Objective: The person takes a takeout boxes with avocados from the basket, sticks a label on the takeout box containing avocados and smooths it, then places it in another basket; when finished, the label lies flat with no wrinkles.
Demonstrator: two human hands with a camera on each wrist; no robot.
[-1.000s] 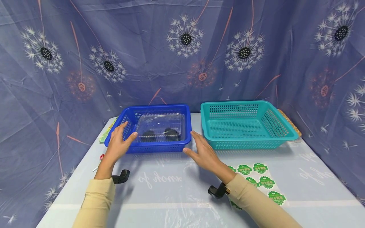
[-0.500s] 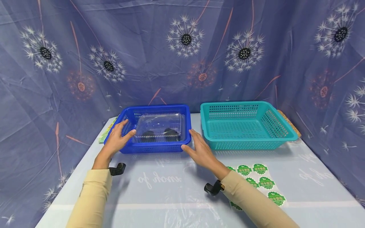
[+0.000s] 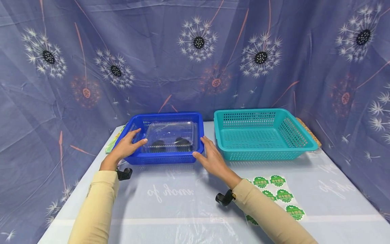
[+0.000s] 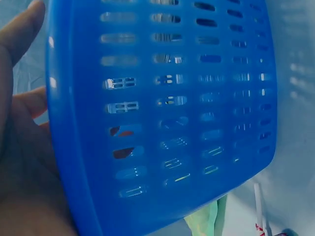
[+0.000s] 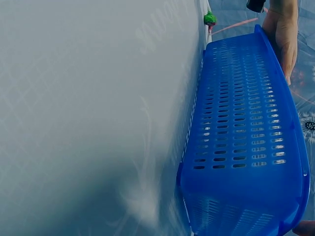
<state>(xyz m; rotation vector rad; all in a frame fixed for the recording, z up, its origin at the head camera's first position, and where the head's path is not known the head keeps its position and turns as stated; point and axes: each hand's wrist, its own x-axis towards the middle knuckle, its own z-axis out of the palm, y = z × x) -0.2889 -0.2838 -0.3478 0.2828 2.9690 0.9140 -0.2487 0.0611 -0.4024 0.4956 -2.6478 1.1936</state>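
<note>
A blue plastic basket point(image 3: 164, 158) stands at the back left of the table, with a clear plastic clamshell box point(image 3: 172, 130) in it. Two dark rounded shapes point(image 3: 182, 144) show through the clear plastic. My left hand point(image 3: 123, 147) lies over the basket's left rim, fingers and thumb extended and spread. The left wrist view shows this hand beside the rim point(image 4: 61, 128). At the front right corner, my right hand point(image 3: 213, 161) touches the basket with fairly straight fingers and thumb apart. Most of it is out of the right wrist view, where a fingertip point(image 5: 304, 228) shows near the rim.
To the right stands a teal basket point(image 3: 265, 154) with nothing in it. A sheet of green round stickers point(image 3: 284, 195) lies partly under the right forearm. Behind the blue basket's left side is a green packet point(image 3: 111, 145). A patterned cloth point(image 3: 164, 61) hangs behind the table.
My left hand has moved forward over the left rim, its wrist shifting forward too. My right hand has slid slightly left against the basket's corner. The baskets have hardly moved.
</note>
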